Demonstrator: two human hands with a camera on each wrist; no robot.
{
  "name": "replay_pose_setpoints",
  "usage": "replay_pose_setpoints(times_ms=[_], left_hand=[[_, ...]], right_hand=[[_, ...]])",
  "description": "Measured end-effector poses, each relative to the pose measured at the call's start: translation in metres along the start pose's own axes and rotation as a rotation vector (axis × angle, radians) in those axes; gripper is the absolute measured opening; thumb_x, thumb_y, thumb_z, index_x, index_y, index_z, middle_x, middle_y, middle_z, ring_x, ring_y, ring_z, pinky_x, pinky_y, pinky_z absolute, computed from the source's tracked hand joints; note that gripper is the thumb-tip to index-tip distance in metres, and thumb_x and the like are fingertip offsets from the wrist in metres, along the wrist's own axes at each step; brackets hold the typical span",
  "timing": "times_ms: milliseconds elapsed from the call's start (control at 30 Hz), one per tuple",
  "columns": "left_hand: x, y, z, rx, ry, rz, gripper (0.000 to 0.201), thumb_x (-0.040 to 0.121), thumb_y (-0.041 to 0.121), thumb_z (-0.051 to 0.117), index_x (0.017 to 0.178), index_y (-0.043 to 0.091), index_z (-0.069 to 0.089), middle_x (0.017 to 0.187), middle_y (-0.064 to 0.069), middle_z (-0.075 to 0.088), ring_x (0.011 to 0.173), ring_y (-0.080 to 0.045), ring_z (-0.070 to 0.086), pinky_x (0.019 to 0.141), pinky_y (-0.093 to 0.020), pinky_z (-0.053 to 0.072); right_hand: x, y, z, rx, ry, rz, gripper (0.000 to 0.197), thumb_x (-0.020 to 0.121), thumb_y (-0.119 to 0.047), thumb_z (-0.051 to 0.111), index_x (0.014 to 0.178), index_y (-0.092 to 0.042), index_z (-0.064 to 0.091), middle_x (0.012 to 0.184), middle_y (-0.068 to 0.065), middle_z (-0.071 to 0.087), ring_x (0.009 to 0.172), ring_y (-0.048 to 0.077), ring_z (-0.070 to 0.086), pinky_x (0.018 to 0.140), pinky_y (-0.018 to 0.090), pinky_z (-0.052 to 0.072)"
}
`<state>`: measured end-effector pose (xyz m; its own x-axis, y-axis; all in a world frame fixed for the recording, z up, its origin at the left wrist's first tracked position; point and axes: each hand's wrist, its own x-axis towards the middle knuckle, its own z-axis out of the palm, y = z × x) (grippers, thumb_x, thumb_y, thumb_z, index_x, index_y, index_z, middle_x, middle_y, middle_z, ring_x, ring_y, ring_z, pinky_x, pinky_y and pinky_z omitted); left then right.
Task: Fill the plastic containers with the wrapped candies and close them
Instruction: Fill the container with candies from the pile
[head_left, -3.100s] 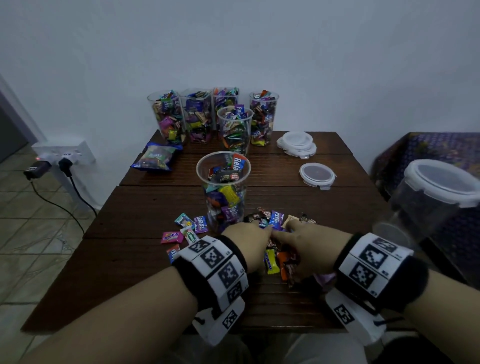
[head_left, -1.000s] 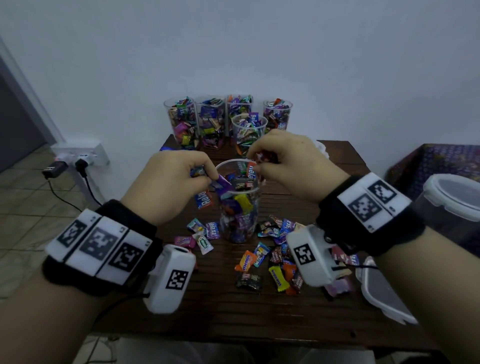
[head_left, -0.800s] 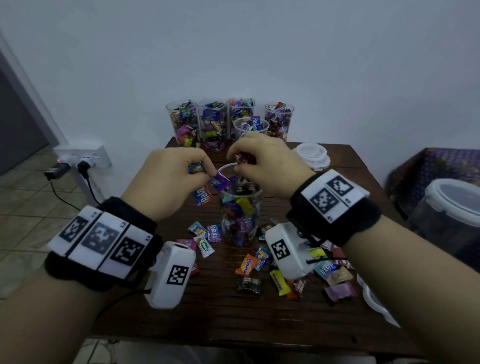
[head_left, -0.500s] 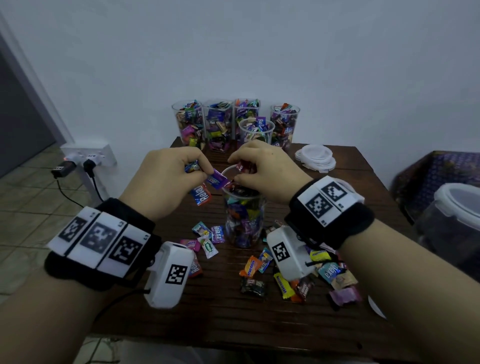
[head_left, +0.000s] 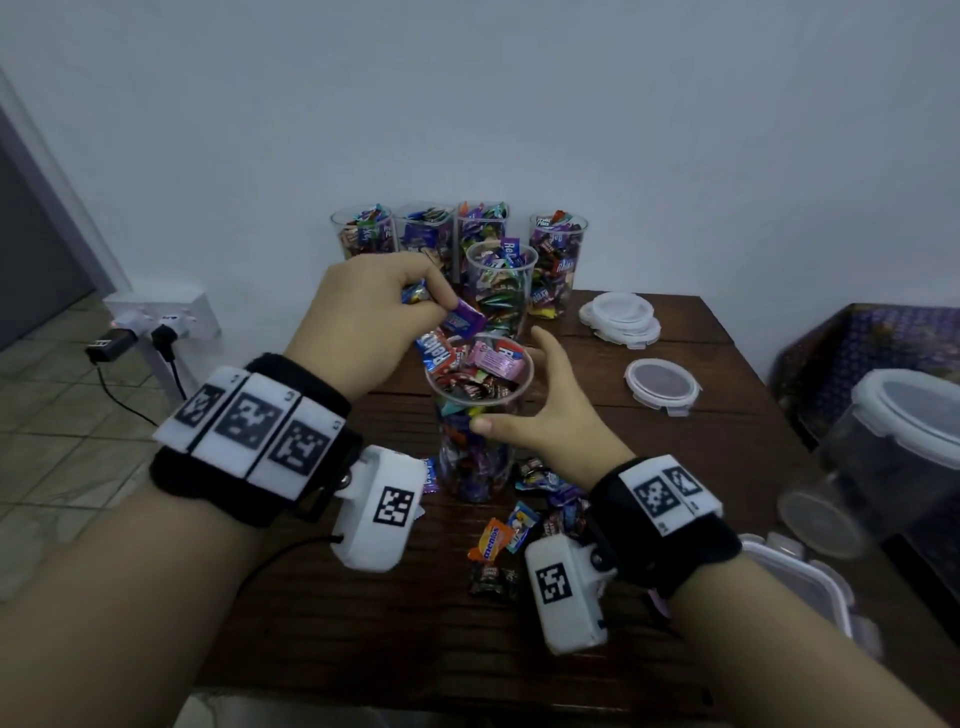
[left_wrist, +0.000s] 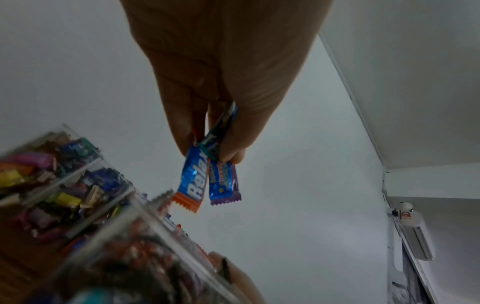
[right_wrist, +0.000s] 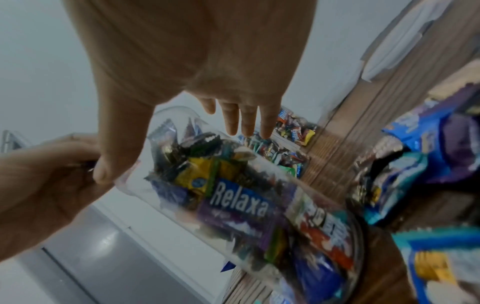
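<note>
My left hand (head_left: 363, 317) pinches a few candies (left_wrist: 210, 179) by their tops, right over the cup (head_left: 478, 415) in front of me. I can see 2 wrappers hang down, 1 blue and orange, 1 purple. My right hand (head_left: 540, 410) is open and holds nothing. Its fingers (right_wrist: 246, 121) are spread beside the cup, and the thumb looks like it touches the cup's side.

The cup stands on the table (head_left: 727, 467) and is full almost to the rim. 5 more full cups (head_left: 501, 291) wait by the wall, all without lids. The lids (head_left: 621, 317) lie to the right. More loose candies (head_left: 498, 535) lie on the table near my wrists.

The cup is so full that new candies may slide off the top and fall out. If my right hand bumps it, the tall cup could tip and spill. A heaped pile could also stop a lid from snapping on.
</note>
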<state>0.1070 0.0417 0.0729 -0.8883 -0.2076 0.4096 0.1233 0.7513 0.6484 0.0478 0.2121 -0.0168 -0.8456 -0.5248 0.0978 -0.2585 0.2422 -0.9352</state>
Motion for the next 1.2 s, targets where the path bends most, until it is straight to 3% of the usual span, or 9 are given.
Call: replay_pose_setpoints(times_ms=[200, 333, 467, 567, 767, 900, 967, 1067, 1200], left_hand=[[0.011, 0.006, 0.025, 0.015, -0.129, -0.029, 0.02, 0.083, 0.012, 0.064, 0.074, 0.029, 0.065, 0.087, 0.001, 0.068, 0.079, -0.024, 0.063, 0.071, -0.037, 0.051], [0.013, 0.003, 0.032, 0.067, -0.212, -0.035, 0.008, 0.086, 0.016, 0.065, 0.089, 0.022, 0.069, 0.078, 0.011, 0.062, 0.055, -0.001, 0.049, 0.053, -0.014, 0.04], [0.014, 0.0, 0.024, 0.022, -0.153, -0.036, 0.012, 0.084, 0.016, 0.067, 0.094, 0.023, 0.07, 0.081, 0.011, 0.065, 0.084, -0.003, 0.063, 0.079, -0.021, 0.05], [0.014, -0.001, 0.017, 0.131, -0.106, -0.006, 0.013, 0.086, 0.018, 0.066, 0.094, 0.027, 0.068, 0.078, 0.018, 0.059, 0.079, 0.002, 0.057, 0.071, -0.007, 0.041], [0.004, 0.003, 0.019, 0.335, -0.278, 0.023, 0.022, 0.084, 0.031, 0.067, 0.106, 0.027, 0.069, 0.08, 0.018, 0.057, 0.076, -0.003, 0.054, 0.069, -0.022, 0.039], [0.002, 0.013, 0.03, 0.522, -0.364, 0.149, 0.029, 0.09, 0.033, 0.059, 0.119, 0.036, 0.064, 0.112, 0.007, 0.061, 0.096, -0.013, 0.057, 0.075, -0.027, 0.039], [0.002, 0.015, 0.034, 0.585, -0.402, 0.171, 0.028, 0.092, 0.032, 0.055, 0.118, 0.038, 0.064, 0.117, 0.007, 0.061, 0.101, -0.016, 0.057, 0.074, -0.025, 0.036], [0.0, 0.013, 0.037, 0.588, -0.397, 0.181, 0.028, 0.092, 0.03, 0.054, 0.117, 0.037, 0.064, 0.115, 0.005, 0.062, 0.103, -0.018, 0.057, 0.081, -0.03, 0.042], [-0.005, 0.005, 0.038, 0.533, -0.334, 0.192, 0.026, 0.092, 0.032, 0.056, 0.116, 0.035, 0.065, 0.113, 0.005, 0.061, 0.103, -0.017, 0.056, 0.08, -0.029, 0.04]], right_hand=[[0.005, 0.01, 0.009, 0.077, 0.035, -0.022, 0.085, 0.059, -0.04, 0.086, 0.129, -0.034, 0.039, 0.121, -0.014, 0.057, 0.115, 0.006, 0.054, 0.103, 0.041, 0.043], [0.004, 0.01, 0.008, 0.085, 0.046, -0.017, 0.076, 0.065, -0.028, 0.085, 0.127, -0.031, 0.041, 0.117, -0.012, 0.059, 0.111, 0.005, 0.056, 0.101, 0.038, 0.045], [0.006, 0.012, 0.009, 0.069, 0.043, -0.016, 0.077, 0.065, -0.032, 0.085, 0.126, -0.034, 0.039, 0.118, -0.013, 0.057, 0.113, 0.006, 0.054, 0.103, 0.037, 0.043], [0.006, 0.013, 0.01, 0.074, 0.043, -0.01, 0.08, 0.065, -0.032, 0.085, 0.13, -0.032, 0.038, 0.12, -0.012, 0.057, 0.114, 0.007, 0.053, 0.104, 0.037, 0.042], [0.004, 0.012, 0.011, 0.079, 0.04, -0.023, 0.081, 0.065, -0.036, 0.084, 0.132, -0.032, 0.038, 0.121, -0.011, 0.057, 0.114, 0.007, 0.054, 0.103, 0.038, 0.043], [0.002, 0.009, 0.009, 0.061, 0.034, -0.026, 0.076, 0.07, -0.03, 0.082, 0.13, -0.033, 0.037, 0.123, -0.012, 0.055, 0.117, 0.007, 0.051, 0.103, 0.035, 0.042], [0.001, 0.007, 0.008, 0.054, 0.025, -0.025, 0.074, 0.071, -0.027, 0.081, 0.129, -0.035, 0.036, 0.121, -0.014, 0.054, 0.116, 0.006, 0.05, 0.101, 0.031, 0.042], [-0.001, 0.002, 0.003, -0.032, 0.0, -0.029, 0.077, 0.073, -0.027, 0.08, 0.135, -0.029, 0.034, 0.123, -0.013, 0.052, 0.116, 0.005, 0.047, 0.095, 0.023, 0.039], [-0.006, 0.002, -0.009, -0.274, -0.027, -0.025, 0.071, 0.076, -0.032, 0.076, 0.136, -0.024, 0.037, 0.132, -0.005, 0.048, 0.123, 0.012, 0.045, 0.101, 0.034, 0.04]])
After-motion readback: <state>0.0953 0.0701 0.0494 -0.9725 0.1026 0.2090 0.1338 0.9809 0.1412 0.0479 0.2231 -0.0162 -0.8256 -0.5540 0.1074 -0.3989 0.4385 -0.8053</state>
